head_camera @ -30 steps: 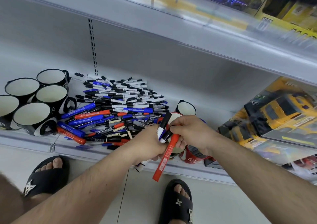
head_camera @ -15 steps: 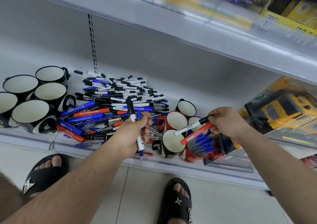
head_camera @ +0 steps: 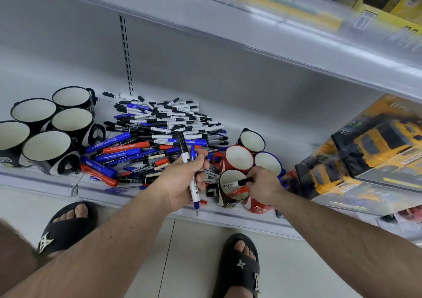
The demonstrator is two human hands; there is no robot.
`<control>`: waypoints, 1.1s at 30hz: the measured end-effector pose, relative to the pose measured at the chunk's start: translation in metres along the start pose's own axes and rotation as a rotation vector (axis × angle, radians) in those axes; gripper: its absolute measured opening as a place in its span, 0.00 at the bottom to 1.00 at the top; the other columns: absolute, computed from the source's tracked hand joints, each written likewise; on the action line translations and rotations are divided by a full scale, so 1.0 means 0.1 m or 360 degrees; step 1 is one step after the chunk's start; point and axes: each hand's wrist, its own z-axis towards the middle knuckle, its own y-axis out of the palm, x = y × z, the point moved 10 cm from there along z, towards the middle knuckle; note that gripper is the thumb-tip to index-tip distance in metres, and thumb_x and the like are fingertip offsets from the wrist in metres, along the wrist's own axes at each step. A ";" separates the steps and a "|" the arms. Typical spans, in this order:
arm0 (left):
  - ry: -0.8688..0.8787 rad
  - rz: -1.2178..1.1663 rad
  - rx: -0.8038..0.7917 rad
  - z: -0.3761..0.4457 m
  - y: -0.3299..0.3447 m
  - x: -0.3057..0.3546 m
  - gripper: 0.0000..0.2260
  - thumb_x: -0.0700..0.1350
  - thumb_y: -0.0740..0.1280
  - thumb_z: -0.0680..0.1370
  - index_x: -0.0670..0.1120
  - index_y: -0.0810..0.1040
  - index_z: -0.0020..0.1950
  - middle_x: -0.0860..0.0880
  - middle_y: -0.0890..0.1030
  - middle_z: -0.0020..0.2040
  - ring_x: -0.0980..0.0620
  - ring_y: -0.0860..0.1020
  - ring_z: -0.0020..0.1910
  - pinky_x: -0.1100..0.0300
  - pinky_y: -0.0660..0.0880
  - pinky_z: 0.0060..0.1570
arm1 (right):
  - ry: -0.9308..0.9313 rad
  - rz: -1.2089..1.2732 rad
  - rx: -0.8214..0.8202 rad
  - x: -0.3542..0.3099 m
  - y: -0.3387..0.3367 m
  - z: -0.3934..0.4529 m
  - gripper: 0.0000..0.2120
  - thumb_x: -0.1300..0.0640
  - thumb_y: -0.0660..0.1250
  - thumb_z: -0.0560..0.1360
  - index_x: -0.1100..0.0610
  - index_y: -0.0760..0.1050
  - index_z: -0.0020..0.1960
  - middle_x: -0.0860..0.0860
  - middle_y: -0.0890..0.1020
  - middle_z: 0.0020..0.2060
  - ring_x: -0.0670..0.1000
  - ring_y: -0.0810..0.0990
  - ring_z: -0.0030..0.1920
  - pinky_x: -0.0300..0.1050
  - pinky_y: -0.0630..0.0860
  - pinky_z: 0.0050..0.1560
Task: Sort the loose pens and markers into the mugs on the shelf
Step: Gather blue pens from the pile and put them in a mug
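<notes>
Down to the black mug (head_camera: 229,187) came the right hand (head_camera: 262,184), fingers pinching two markers (head_camera: 237,184) at its mouth; left hand (head_camera: 185,179) grips pens (head_camera: 190,176).

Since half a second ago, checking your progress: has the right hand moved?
Yes. The right hand came down and left from beside the toy truck box to the black mug.

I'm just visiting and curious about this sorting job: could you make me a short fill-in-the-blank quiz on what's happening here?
1. The right hand holds a black-capped marker and a red marker over a ____ mug.
2. The left hand grips a marker with a ____ cap.
3. The empty mugs left of the pile of pens are all ____.

Missing words: black; black; black
</notes>
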 end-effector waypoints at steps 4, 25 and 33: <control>-0.0023 0.0010 -0.0161 -0.03 0.11 -0.02 0.05 0.43 0.61 0.80 0.48 0.77 0.49 0.51 0.75 0.34 0.57 0.66 0.24 0.64 0.64 0.27 | -0.0036 -0.0355 0.0011 -0.11 -0.16 -0.04 0.17 0.50 0.71 0.74 0.56 0.75 0.59 0.56 0.77 0.55 0.54 0.78 0.47 0.42 0.75 0.42; -0.0177 0.0214 -0.0354 -0.15 0.32 -0.16 0.09 0.43 0.62 0.80 0.43 0.81 0.55 0.43 0.85 0.49 0.43 0.84 0.48 0.50 0.82 0.48 | -0.0235 0.1022 0.0070 -1.00 -1.06 -0.68 0.07 0.62 0.69 0.75 0.57 0.80 0.38 0.52 0.79 0.31 0.48 0.69 0.25 0.42 0.64 0.28; -0.0001 0.0541 0.0284 0.03 -0.14 -0.09 0.05 0.45 0.67 0.80 0.45 0.76 0.46 0.51 0.69 0.29 0.55 0.63 0.24 0.61 0.61 0.24 | 0.0189 0.0415 0.0733 0.18 -1.60 -0.52 0.10 0.57 0.68 0.72 0.59 0.79 0.35 0.58 0.81 0.33 0.56 0.76 0.32 0.51 0.75 0.37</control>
